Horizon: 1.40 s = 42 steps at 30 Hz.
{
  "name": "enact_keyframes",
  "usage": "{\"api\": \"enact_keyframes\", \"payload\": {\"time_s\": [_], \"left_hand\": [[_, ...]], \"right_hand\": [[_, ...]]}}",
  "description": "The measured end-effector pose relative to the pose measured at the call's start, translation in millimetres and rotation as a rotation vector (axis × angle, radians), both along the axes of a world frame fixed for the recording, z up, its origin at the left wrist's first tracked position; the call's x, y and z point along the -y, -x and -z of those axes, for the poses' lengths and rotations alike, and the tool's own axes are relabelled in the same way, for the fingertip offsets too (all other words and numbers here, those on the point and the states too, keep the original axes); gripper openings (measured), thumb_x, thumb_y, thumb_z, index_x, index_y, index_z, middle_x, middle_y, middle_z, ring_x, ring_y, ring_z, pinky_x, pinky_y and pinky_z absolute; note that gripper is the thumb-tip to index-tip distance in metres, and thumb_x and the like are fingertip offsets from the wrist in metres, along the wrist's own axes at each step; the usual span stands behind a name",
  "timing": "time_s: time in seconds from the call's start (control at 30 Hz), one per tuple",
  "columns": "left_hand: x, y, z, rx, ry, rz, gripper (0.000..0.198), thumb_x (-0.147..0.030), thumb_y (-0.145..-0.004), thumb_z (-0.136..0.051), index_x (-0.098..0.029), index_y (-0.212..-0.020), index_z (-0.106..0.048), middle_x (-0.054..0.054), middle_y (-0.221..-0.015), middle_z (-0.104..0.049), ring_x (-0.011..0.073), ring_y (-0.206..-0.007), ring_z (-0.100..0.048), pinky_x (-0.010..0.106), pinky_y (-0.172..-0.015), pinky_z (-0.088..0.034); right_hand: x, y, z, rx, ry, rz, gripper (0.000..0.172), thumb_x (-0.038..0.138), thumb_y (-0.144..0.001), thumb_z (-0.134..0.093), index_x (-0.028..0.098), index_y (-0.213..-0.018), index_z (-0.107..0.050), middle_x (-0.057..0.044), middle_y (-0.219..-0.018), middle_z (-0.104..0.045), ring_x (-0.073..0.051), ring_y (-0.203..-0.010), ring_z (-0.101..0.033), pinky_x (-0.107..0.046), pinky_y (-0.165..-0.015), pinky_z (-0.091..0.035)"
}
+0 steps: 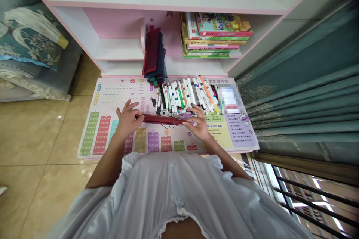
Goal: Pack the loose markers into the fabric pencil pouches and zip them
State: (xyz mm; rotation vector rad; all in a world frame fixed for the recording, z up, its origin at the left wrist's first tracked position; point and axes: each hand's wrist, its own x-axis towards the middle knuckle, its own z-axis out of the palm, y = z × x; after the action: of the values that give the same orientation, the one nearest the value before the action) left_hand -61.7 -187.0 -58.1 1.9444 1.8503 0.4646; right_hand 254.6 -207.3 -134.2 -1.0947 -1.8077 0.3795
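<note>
A dark red pencil pouch [164, 119] lies lengthwise between my two hands, low over the desk. Its left end is pinched by my left hand [129, 119], with thumb and forefinger closed and the other fingers raised. At the opposite end, my right hand [198, 124] grips the pouch between thumb and fingers. Just beyond it, a heap of markers [182, 95] in several colours is spread over the desk. A stack of red and dark blue pouches [153, 54] leans against the shelf divider behind the markers' left end.
The pink-and-white desk [95, 119] is printed with times tables. Piled books [217, 37] fill the right of the shelf [117, 48]. A blurred white item [230, 99] lies right of the markers. Teal curtains [303, 74] hang at the right, and a bed [30, 56] is at the left.
</note>
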Motion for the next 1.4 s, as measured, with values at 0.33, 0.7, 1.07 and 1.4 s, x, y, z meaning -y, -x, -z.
{"api": "enact_keyframes", "payload": {"time_s": [0.33,0.7,1.07,1.4], "left_hand": [[0.5,10.0,-0.6,0.040,-0.012,-0.086,0.015,-0.026,-0.075,-0.056,-0.021,-0.061,-0.057,0.004,-0.136,-0.058,0.0329,-0.143,-0.031,0.073,-0.111,-0.009],[-0.2,16.6,-1.3,0.068,-0.027,-0.118,0.016,-0.026,-0.075,-0.057,-0.021,-0.060,-0.056,0.003,-0.134,-0.059,0.0343,-0.142,-0.033,0.073,-0.111,-0.011],[1.1,24.0,0.5,0.100,-0.043,-0.142,0.016,-0.027,-0.076,-0.055,-0.021,-0.061,-0.057,0.002,-0.136,-0.058,0.0345,-0.142,-0.033,0.072,-0.111,-0.011],[-0.5,27.0,5.2,0.099,-0.034,-0.156,0.017,-0.027,-0.078,-0.055,-0.021,-0.062,-0.056,0.003,-0.138,-0.057,0.0333,-0.142,-0.032,0.072,-0.110,-0.011]], "right_hand": [[0.7,0.2,-1.3,-0.005,0.043,0.015,0.018,0.033,-0.078,-0.076,0.024,-0.066,-0.066,-0.005,-0.121,-0.064,-0.032,-0.137,-0.040,-0.057,-0.109,-0.040],[-0.1,-1.0,1.2,-0.003,0.028,0.018,0.018,0.033,-0.079,-0.075,0.023,-0.068,-0.066,-0.005,-0.121,-0.064,-0.031,-0.138,-0.040,-0.057,-0.109,-0.039],[0.0,-1.4,0.9,0.015,0.051,0.038,0.021,0.036,-0.079,-0.074,0.023,-0.065,-0.065,-0.005,-0.119,-0.065,-0.031,-0.136,-0.042,-0.059,-0.109,-0.038],[-0.2,-0.4,-2.0,-0.010,0.033,0.008,0.015,0.032,-0.078,-0.076,0.024,-0.069,-0.068,-0.005,-0.121,-0.064,-0.031,-0.136,-0.041,-0.058,-0.110,-0.038]]}}
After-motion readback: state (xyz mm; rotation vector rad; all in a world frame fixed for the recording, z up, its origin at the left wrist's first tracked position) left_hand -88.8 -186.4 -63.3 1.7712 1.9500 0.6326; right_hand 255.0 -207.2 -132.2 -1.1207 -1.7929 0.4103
